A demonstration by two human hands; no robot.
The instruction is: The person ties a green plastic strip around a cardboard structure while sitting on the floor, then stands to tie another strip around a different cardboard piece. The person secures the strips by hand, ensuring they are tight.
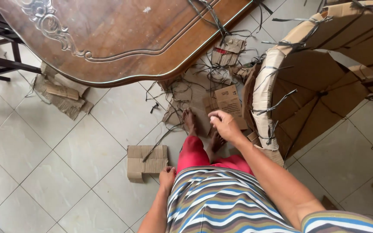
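cardboard shell [320,82] edge beside right hand [224,125]

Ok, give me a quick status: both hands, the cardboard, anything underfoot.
Right hand out, empty, over the flat cardboard sheet. Left hand at the hip, empty. Big strapped cardboard structure at right. Loose straps and folded cardboard piece litter the floor.

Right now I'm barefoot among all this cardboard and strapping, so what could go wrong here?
Loose black strapping strips lie across the tiles right by your bare foot; they could snag your toes or trip you. Your right hand reaches beside the big cardboard structure, whose protruding tie ends might scratch it. The folded cardboard piece near your left hand could slide underfoot.
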